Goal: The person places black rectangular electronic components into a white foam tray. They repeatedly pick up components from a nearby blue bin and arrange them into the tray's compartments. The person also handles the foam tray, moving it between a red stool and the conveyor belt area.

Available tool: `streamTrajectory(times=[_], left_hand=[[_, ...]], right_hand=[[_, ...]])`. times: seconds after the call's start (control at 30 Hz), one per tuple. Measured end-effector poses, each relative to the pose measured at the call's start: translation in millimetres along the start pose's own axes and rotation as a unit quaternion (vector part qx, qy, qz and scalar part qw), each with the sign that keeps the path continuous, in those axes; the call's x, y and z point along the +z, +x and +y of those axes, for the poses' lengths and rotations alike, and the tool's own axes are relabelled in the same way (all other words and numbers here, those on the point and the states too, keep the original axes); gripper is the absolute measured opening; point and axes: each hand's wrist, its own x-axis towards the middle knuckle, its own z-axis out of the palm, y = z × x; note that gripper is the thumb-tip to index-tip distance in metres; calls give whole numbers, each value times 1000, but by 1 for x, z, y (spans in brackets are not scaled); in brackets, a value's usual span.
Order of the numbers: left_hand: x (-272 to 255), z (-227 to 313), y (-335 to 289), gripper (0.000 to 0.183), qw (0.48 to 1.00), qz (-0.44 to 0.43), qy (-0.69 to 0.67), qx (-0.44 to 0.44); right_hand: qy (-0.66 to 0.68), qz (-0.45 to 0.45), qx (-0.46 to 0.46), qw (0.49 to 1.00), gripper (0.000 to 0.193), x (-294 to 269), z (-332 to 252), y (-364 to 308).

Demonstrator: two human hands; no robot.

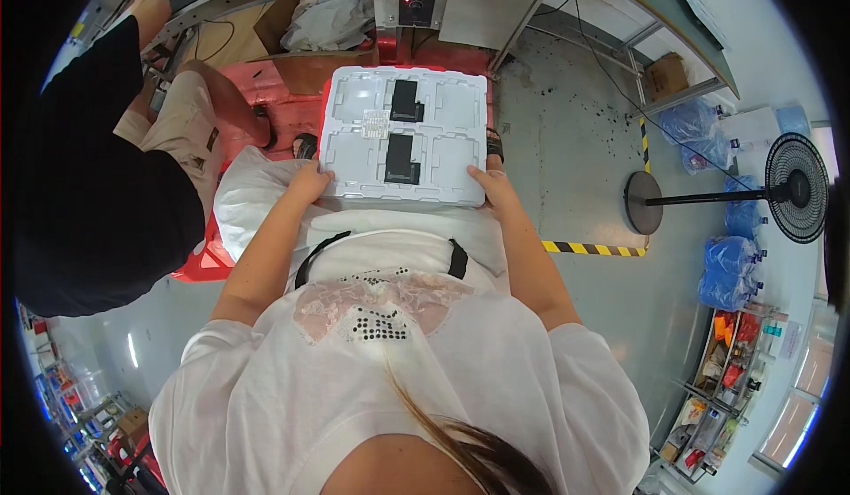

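Observation:
A white moulded plastic tray point(354, 176) sits in front of my body, over my lap. My left hand point(311, 181) grips its near left corner, thumb on the rim and the other fingers mostly hidden. At the near right corner my right hand point(492, 186) holds the edge in the same way. Two thin black rectangular pieces, each with a stepped corner, lie in the tray's recesses: one black piece point(406, 101) farther off, another black piece point(401, 158) nearer. A small pale label point(375, 124) shows left of centre on the tray.
Ahead runs a metal workbench point(266, 3) with a control box point(416, 8). Beneath it stands a cardboard box point(274, 30) holding grey plastic bags. A person in black point(124, 176) sits close on my left. To the right stand a fan point(797, 185), wrapped blue bottles point(730, 269) and a shelf point(713, 389).

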Motion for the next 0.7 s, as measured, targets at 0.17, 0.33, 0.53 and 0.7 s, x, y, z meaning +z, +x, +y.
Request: streamTrajectory(times=[0.17,0.33,0.53,0.7], left_hand=[[-23,3,-8,44,933,-165,-298,-114],[13,25,-31,43,911,-88,-400,-41],[45,119,-42,37,818,-216,-531,-53],[86,246,6,38,790,-345,-506,-14]], right_hand=[[52,-119,50,990,54,-16,-3,-23],[275,-85,-60,956,57,-14,10,-36],[326,0,-174,929,52,-74,-7,-109],[386,166,-289,860,53,-135,-37,-148]])
